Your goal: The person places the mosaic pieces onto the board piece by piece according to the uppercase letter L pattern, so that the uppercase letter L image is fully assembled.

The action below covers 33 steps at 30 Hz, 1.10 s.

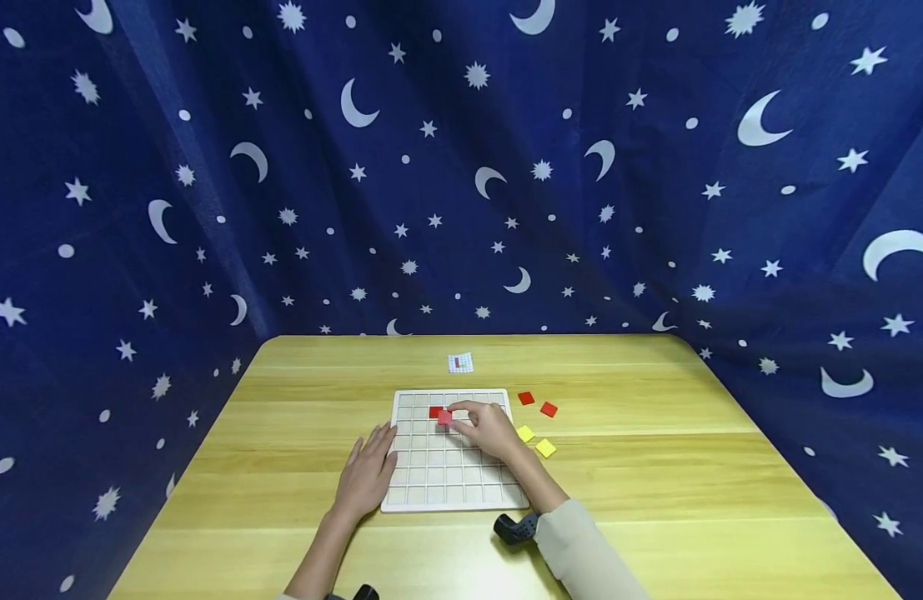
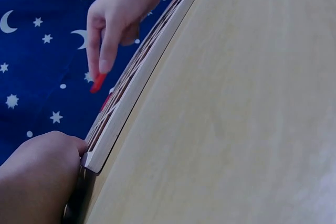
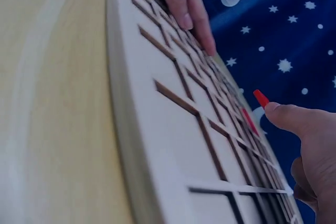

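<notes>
Red tile [image 1: 444,417] was pinched in the right hand [image 1: 487,427] above the board [image 1: 434,477], between the bench's [image 1: 281,475] side edges; left hand [image 1: 368,471] lay spread; weak pinch could drop it.

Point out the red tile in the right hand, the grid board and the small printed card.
Held red tile [image 1: 444,418], head view: middle of its face.
Grid board [image 1: 435,458], head view: a bare cell near its middle.
Small printed card [image 1: 460,363], head view: middle of its printed face.

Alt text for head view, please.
A right hand pinches a red tile over a grid board; the left hand touches its left edge. Another red tile sits on the board; two red tiles and two yellow tiles lie to its right.
</notes>
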{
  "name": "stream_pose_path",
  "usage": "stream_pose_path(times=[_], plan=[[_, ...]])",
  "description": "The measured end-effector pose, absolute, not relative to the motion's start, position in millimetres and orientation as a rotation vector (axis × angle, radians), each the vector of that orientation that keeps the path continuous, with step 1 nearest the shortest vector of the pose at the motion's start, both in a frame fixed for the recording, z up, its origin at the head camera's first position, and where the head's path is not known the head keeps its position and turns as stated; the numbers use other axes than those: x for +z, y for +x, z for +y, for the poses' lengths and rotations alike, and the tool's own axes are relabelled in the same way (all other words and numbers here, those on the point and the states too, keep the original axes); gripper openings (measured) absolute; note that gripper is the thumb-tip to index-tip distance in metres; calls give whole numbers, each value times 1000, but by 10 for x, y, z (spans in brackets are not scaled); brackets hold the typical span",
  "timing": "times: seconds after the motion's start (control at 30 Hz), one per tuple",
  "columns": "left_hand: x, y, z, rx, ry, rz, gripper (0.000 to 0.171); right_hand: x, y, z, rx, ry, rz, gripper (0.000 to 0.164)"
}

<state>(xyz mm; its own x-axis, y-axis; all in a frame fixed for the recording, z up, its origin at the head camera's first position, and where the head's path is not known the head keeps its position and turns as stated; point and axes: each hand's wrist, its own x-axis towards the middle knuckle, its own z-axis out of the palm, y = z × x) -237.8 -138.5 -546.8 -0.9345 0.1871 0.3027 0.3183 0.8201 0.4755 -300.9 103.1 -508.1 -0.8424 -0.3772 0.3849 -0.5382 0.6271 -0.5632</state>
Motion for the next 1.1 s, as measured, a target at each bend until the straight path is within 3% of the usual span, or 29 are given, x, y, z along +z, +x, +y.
stream_pose_path(times=[0.7, 1.1], plan=[[-5456, -2364, -1411, -795, -382, -2763, 45, -5160, -3036, 844, 864, 814, -2661, 28], [-5465, -2372, -1413, -789, -411, -2754, 46, -5103, -3135, 1378, 1082, 631, -2568, 26]])
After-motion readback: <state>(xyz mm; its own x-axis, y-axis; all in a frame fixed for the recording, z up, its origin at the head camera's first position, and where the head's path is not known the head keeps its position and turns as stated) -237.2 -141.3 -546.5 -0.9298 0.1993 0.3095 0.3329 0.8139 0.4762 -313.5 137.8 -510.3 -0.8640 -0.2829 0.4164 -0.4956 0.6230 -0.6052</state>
